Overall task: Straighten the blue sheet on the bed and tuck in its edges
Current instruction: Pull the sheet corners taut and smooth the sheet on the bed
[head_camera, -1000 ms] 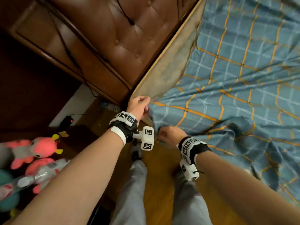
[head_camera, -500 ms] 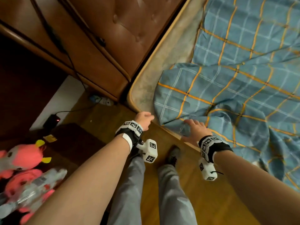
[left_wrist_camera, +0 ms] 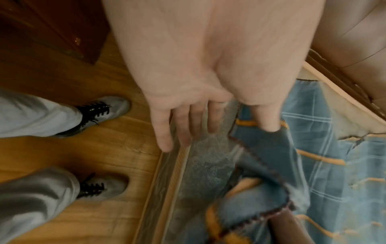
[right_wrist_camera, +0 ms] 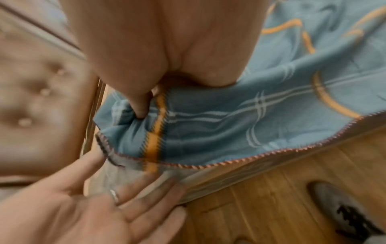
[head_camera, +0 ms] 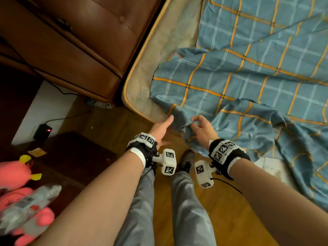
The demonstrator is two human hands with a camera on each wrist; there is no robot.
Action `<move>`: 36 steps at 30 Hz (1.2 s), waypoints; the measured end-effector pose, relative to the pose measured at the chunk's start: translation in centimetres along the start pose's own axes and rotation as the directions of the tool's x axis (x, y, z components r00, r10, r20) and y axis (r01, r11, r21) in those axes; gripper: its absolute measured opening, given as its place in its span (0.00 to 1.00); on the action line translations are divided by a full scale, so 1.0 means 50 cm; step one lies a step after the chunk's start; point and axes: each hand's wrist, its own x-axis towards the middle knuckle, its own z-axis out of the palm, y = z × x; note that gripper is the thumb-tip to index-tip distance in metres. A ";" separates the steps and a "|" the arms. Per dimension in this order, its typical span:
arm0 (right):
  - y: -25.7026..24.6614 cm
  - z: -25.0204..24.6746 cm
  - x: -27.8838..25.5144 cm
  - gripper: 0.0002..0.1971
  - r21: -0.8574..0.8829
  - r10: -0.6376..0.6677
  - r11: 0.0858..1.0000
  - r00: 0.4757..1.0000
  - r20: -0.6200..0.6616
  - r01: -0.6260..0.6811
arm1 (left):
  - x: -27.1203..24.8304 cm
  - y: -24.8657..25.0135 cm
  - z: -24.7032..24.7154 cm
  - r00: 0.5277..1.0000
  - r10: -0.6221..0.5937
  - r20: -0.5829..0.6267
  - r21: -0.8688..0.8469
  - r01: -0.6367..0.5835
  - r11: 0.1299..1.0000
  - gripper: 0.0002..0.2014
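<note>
The blue sheet (head_camera: 248, 86) with orange checks lies rumpled on the bed, pulled back from the bare mattress corner (head_camera: 142, 89), and its right part hangs over the side. My right hand (head_camera: 198, 125) pinches the sheet's hemmed corner at the mattress edge; in the right wrist view its thumb (right_wrist_camera: 140, 105) presses into the blue sheet (right_wrist_camera: 208, 132). My left hand (head_camera: 162, 126) is held open just left of that corner. Its straight fingers (left_wrist_camera: 183, 125) lie along the mattress side, and the thumb touches the sheet corner (left_wrist_camera: 271, 148). The left palm (right_wrist_camera: 83, 214) shows below the hem.
A brown padded headboard (head_camera: 88, 32) stands left of the mattress. On the wooden floor (head_camera: 221, 219) are my shoes (head_camera: 186, 160), a power strip (head_camera: 101, 103) and a black adapter (head_camera: 43, 131) with a red light. Pink plush toys (head_camera: 16, 173) lie at the far left.
My right hand, flat on the sheet half a second ago, now pinches its corner. My left hand has uncurled and reached to that corner. The view has shifted closer to the mattress corner.
</note>
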 end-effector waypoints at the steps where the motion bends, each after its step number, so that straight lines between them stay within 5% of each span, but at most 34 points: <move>1: -0.016 -0.006 -0.009 0.02 0.051 -0.002 0.999 1.000 -0.010 0.002 | -0.015 0.003 0.007 0.998 -0.013 0.057 -0.044 0.016 0.999 0.33; 3: -0.038 -0.017 -0.027 0.07 0.069 -0.033 0.997 0.999 -0.002 0.033 | -0.037 0.004 0.017 0.987 0.012 0.157 -0.129 0.009 0.992 0.20; 5: -0.047 -0.022 -0.042 0.08 0.075 -0.040 0.997 0.998 0.058 0.036 | -0.054 0.013 0.024 0.986 0.096 0.135 -0.218 -0.065 0.974 0.07; 10: -0.032 -0.020 -0.074 0.08 -0.300 -0.016 0.951 0.978 0.206 0.079 | -0.079 0.039 -0.010 0.960 0.217 -0.175 -0.317 -0.264 0.911 0.05; 13: -0.035 0.021 -0.093 0.07 -0.619 0.129 0.767 0.906 0.402 0.166 | -0.033 0.019 -0.097 0.841 0.328 -0.430 -0.094 -0.403 0.910 0.11; 15: -0.055 0.056 -0.093 0.07 -0.747 0.153 0.629 0.909 0.387 0.212 | -0.004 0.004 -0.159 0.775 0.417 -0.474 0.092 -0.428 0.899 0.18; 16: -0.076 0.074 -0.097 0.07 -0.742 0.145 0.633 0.908 0.393 0.220 | -0.033 0.013 -0.173 0.750 0.461 -0.474 0.163 -0.439 0.883 0.18; 19: -0.158 0.115 -0.103 0.13 -0.543 0.144 0.826 0.876 0.461 0.149 | -0.136 0.025 -0.208 0.714 0.573 -0.403 0.375 -0.443 0.815 0.12; 23: -0.243 0.152 -0.064 0.22 -0.422 0.069 0.902 0.936 0.346 0.090 | -0.155 -0.030 -0.277 0.743 0.606 -0.283 0.594 -0.360 0.719 0.10; 29: -0.261 0.287 0.007 0.41 -0.688 0.206 0.725 0.964 0.170 -0.034 | -0.186 -0.060 -0.311 0.802 0.597 -0.039 0.616 -0.451 0.646 0.12; 32: -0.235 0.325 0.025 0.21 -0.887 0.093 0.448 0.982 0.167 0.109 | -0.185 -0.058 -0.341 0.787 0.616 -0.039 0.654 -0.446 0.611 0.09; 34: -0.222 0.333 0.054 0.17 -0.931 0.090 0.314 0.971 0.222 0.184 | -0.178 -0.059 -0.363 0.784 0.615 -0.081 0.633 -0.436 0.639 0.07; 36: -0.243 0.347 0.068 0.16 -0.875 0.117 0.468 0.972 0.203 0.126 | -0.179 -0.055 -0.389 0.793 0.595 -0.132 0.658 -0.378 0.651 0.08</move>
